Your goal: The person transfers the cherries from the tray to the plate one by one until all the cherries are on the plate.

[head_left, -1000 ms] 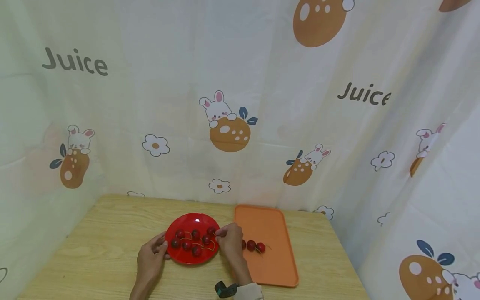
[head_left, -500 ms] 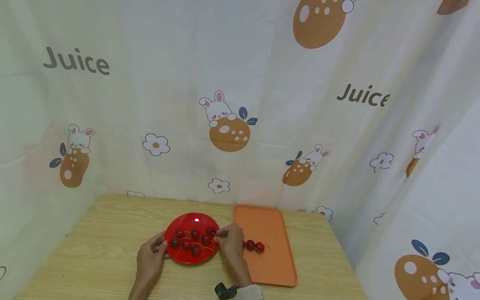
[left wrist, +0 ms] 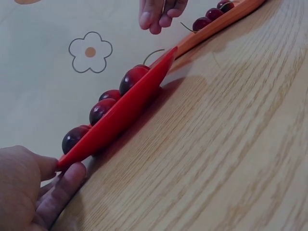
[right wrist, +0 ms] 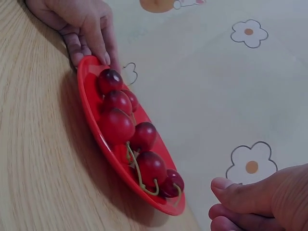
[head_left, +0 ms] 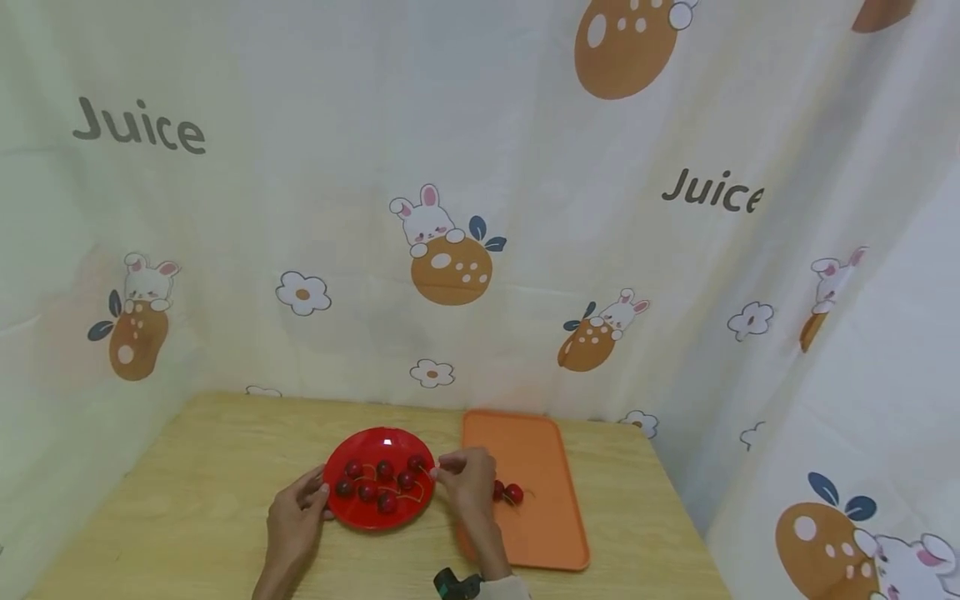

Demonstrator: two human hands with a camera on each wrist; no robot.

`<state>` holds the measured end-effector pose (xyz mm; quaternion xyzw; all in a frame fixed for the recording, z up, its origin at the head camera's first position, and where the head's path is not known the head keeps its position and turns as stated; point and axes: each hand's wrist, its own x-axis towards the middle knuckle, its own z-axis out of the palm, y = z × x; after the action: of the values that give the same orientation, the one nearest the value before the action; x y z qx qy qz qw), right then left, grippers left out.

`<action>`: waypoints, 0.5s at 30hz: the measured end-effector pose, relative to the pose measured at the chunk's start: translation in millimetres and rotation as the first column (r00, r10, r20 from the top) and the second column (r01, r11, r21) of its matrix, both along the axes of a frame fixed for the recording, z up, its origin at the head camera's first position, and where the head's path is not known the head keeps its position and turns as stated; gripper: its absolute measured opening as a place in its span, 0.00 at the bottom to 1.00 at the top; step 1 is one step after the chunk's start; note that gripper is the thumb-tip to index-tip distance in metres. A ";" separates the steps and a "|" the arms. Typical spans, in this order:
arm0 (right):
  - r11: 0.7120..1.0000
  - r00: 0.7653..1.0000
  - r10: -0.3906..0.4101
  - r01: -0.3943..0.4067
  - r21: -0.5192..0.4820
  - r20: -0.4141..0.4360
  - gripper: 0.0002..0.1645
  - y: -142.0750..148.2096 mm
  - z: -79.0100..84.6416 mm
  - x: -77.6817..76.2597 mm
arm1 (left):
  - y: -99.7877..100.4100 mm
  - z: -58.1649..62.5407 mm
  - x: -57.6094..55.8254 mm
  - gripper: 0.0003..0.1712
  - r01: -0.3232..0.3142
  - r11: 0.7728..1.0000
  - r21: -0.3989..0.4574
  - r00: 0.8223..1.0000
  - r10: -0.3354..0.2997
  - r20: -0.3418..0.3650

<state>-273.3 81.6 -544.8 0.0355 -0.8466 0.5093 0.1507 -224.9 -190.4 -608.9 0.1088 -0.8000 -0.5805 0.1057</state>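
Observation:
A red plate (head_left: 375, 448) rests on the wooden table with several dark red cherries (head_left: 367, 490) on it, their thin stems showing. My left hand (head_left: 295, 518) pinches the plate's left rim; in the left wrist view the thumb lies over the edge and the fingers (left wrist: 65, 192) under it. At the plate's right edge is my right hand (head_left: 471, 490), its fingers loosely curled with nothing between them. The right wrist view shows a gap between that hand (right wrist: 257, 199) and the nearest cherry (right wrist: 172, 184).
To the right of the plate lies an orange tray (head_left: 525, 542). Cherries (head_left: 513, 494) sit in a row on it, partly hidden by my right hand. A printed curtain (head_left: 360, 217) hangs behind the table (head_left: 630, 517). A small black device (head_left: 453, 585) is on my right wrist.
My right hand has let go of the stem of the cherry at the plate's right side and shifted slightly right. The left hand keeps its grip; the head view has turned a little.

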 end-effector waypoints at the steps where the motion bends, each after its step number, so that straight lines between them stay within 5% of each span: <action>1: 1.000 1.000 -0.007 0.007 -0.006 0.001 0.08 1.3 0.5 1.0 | -0.3 -0.6 0.6 0.26 -0.003 1.000 -0.005 1.000 0.003 0.005; 15: 0.995 0.995 -0.096 0.096 -0.035 -0.019 0.08 37.8 4.7 9.2 | 0.2 -2.0 1.2 0.26 0.000 1.000 -0.025 1.000 -0.001 -0.022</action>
<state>-264.1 119.4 -540.2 -0.0025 -0.8370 0.5153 0.1843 -223.7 -190.2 -610.9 0.1010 -0.8060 -0.5717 0.1155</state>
